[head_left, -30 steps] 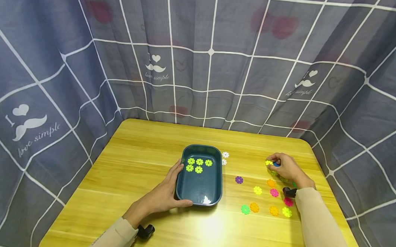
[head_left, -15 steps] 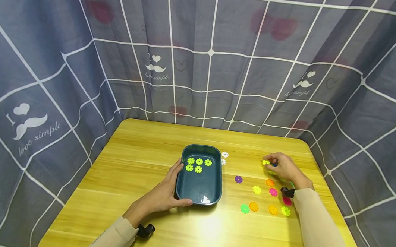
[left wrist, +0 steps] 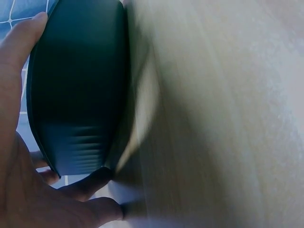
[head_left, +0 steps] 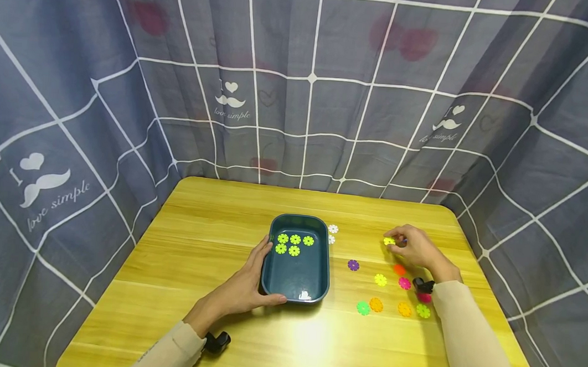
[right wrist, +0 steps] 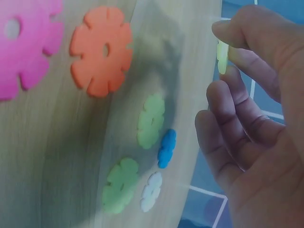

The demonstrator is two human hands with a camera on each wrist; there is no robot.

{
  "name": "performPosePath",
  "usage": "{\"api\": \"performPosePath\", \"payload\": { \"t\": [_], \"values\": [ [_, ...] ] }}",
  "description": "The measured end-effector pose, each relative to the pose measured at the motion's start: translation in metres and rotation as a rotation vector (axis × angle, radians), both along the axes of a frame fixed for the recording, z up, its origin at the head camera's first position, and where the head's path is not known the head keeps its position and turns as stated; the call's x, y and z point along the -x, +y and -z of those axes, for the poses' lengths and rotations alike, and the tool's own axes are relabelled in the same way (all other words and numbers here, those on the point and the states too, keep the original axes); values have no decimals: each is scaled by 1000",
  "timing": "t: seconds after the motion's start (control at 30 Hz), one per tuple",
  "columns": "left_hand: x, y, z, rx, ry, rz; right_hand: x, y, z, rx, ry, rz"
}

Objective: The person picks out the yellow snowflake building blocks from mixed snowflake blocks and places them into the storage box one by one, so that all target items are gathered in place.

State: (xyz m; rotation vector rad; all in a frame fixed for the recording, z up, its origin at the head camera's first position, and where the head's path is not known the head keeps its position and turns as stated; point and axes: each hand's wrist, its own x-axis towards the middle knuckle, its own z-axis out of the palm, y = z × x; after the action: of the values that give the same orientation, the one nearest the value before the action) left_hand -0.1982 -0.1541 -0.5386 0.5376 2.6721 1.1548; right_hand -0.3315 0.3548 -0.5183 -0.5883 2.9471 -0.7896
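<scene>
My left hand [head_left: 244, 283] holds a dark teal plastic tray [head_left: 299, 278] at its near left corner, thumb along the near rim and fingers against the left wall. Several yellow-green snowflake discs [head_left: 294, 250] lie flat in two rows in the tray's far half. At the table's far right, my right hand [head_left: 417, 250] pinches one more yellow-green notched disc [right wrist: 222, 58] between thumb and fingertips, raised over the table. Beneath that hand, the right wrist view has a blue disc [right wrist: 166, 148], a white disc [right wrist: 151, 192] and two pale green discs [right wrist: 151, 121] on the wood.
Loose discs are scattered right of the tray: purple [head_left: 353, 265], green [head_left: 363, 308], orange [head_left: 376, 305], pink [head_left: 404, 283] and yellow-green [head_left: 423, 310] among them. Two white discs [head_left: 333, 229] lie beside the tray's far right wall. A grey checked curtain [head_left: 278, 105] surrounds the table [head_left: 212, 212].
My right hand has shifted a little left with the yellow-green disc in its fingertips, away from the discs under it. The left hand and tray stay in place.
</scene>
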Motion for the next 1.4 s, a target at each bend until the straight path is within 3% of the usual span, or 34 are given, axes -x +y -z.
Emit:
{"api": "performPosePath", "payload": {
  "t": [0.83,1.4],
  "values": [
    [0,0,0,-2,11,-1,-11,-26,-13,-20,10,-60],
    [1,1,0,-5,11,4,-22,-38,-11,-12,15,-69]
  ]
}}
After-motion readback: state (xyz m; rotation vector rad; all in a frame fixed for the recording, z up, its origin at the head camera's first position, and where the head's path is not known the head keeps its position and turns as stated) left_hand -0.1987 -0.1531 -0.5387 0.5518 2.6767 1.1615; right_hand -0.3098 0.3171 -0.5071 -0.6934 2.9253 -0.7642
